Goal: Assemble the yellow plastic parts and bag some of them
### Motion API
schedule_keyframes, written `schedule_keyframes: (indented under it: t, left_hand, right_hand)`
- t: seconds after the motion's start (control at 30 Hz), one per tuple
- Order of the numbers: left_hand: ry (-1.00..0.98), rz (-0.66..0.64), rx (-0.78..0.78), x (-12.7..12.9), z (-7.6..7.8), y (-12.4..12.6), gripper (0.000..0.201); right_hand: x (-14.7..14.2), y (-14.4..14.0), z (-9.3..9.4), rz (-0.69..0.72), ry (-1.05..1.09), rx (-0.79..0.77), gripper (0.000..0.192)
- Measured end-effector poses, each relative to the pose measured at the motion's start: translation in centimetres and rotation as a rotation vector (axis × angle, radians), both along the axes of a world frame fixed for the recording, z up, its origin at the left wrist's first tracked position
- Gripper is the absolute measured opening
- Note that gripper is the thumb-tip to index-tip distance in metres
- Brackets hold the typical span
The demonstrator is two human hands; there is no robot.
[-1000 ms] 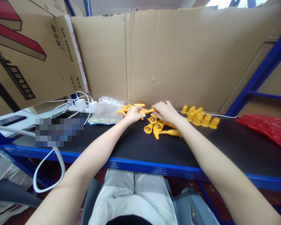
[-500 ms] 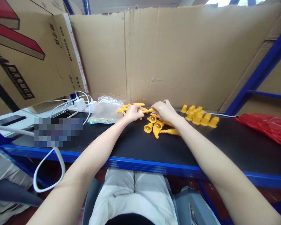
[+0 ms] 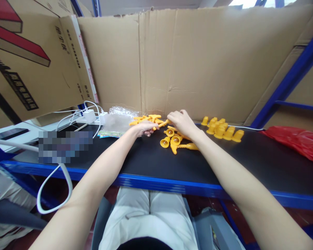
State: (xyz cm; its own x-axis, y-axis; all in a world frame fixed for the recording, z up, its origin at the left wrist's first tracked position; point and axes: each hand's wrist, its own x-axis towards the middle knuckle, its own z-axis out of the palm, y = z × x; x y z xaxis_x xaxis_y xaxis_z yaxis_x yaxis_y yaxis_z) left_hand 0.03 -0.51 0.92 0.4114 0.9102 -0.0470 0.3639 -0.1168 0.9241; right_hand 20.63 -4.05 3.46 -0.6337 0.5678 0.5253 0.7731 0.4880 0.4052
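A yellow twisted plastic rod [image 3: 161,124] spans the gap between my two hands. My left hand [image 3: 143,128] is closed with curled fingers at the rod's near end. My right hand [image 3: 182,121] pinches the far end, its fingertips partly hidden behind the hand. Under my right wrist lie yellow bell-shaped pieces [image 3: 164,142] with shiny insides, and a hooked yellow piece with a twisted shaft [image 3: 185,146]. More yellow branching pieces [image 3: 154,117] are heaped just behind my left hand.
Several yellow cup-like pieces [image 3: 220,131] stand grouped at the right. Beyond them is a red plastic bag [image 3: 294,140]. A clear bag [image 3: 118,123], white chargers [image 3: 89,115] and cables lie leftward. A cardboard wall [image 3: 198,69] closes the back of the black shelf [image 3: 151,161].
My left hand has shifted slightly left and turned, with its fingers now curled underneath. More of the twisted rod shows between the hands. The right hand has barely moved.
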Motion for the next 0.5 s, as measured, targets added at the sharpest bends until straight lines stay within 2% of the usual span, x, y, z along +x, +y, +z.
schedule_keyframes:
  t: [0.07,0.1,0.23,0.37,0.5]
  left_hand:
    - [-0.007,-0.038,-0.071,0.0,-0.1,0.1,0.012]
    - [-0.021,-0.025,-0.052,0.1,-0.2,0.0,0.012]
    - [-0.063,0.060,0.129,0.2,-0.3,-0.2,0.013]
    - [-0.096,0.187,0.244,0.3,-0.4,0.0,0.014]
    - [-0.112,0.272,0.310,0.4,-0.7,0.5,0.016]
  right_hand:
    - [0.7,0.0,0.3,-0.042,0.019,0.059,0.018]
    - [1.2,0.1,0.4,-0.069,0.037,0.075,0.018]
    - [3.1,0.6,0.7,-0.175,0.145,0.096,0.012]
    - [4.2,0.7,1.3,-0.306,0.256,0.079,0.021]
    - [5.3,-0.2,2.9,-0.549,0.374,-0.024,0.029]
